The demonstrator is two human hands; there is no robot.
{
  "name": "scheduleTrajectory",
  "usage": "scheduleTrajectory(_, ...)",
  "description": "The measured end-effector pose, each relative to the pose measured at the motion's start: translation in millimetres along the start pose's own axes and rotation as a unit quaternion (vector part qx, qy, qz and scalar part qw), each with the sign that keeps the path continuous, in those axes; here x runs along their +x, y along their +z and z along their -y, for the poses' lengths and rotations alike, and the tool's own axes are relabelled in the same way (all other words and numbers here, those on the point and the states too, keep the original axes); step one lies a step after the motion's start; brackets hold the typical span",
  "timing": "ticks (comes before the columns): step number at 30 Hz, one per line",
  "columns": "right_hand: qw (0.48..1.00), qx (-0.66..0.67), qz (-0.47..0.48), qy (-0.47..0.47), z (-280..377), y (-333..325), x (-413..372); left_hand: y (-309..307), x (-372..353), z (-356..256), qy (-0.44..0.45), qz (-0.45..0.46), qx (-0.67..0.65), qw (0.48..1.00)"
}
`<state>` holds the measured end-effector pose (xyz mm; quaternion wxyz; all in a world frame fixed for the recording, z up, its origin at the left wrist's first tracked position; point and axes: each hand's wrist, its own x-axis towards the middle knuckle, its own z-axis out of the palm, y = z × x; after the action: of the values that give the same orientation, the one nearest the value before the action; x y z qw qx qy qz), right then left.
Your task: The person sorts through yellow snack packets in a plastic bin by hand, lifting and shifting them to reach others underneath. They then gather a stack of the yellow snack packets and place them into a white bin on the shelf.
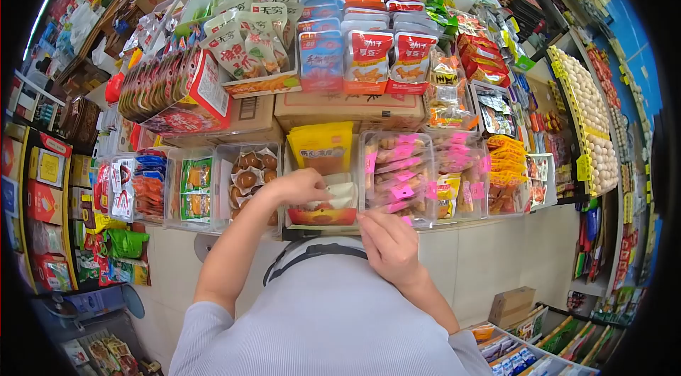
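My left hand (303,188) reaches over a display box (323,217) with a red and yellow front. Its fingers are bent down against whitish packets (343,195) there, and whether they grip one is hidden. Behind these, yellow packets (320,145) stand upright in the same box. My right hand (392,245) is closed in front of a clear bin (363,163) of pink-labelled snack packs (397,163). Its fingers are pressed together, and I cannot make out anything between them.
Left of the box, a clear bin holds brown eggs in wrappers (252,170). Red-and-white pouches (369,60) and a box of flat packs (170,92) stand on cardboard cartons (347,108) behind. Egg trays (592,128) are stacked at right. Low shelves (525,355) stand behind me at right.
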<state>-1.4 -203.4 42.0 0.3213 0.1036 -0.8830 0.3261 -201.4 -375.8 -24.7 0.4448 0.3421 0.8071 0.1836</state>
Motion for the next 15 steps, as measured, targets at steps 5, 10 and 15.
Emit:
scheduleTrajectory(5,1.0,0.0,0.002,0.005,-3.1,-1.6,-1.8,19.6,17.1,6.1,-0.009,-0.057,0.103,0.993)
scheduleTrajectory(10,1.0,0.002,0.008,0.01,-4.2,-2.5,-2.6,31.1,24.8,5.2,-0.048,-0.121,0.134,0.983)
scheduleTrajectory(15,1.0,0.007,0.011,0.012,-6.1,-2.4,-2.3,32.4,23.0,-1.9,-0.048,-0.201,0.199,0.958)
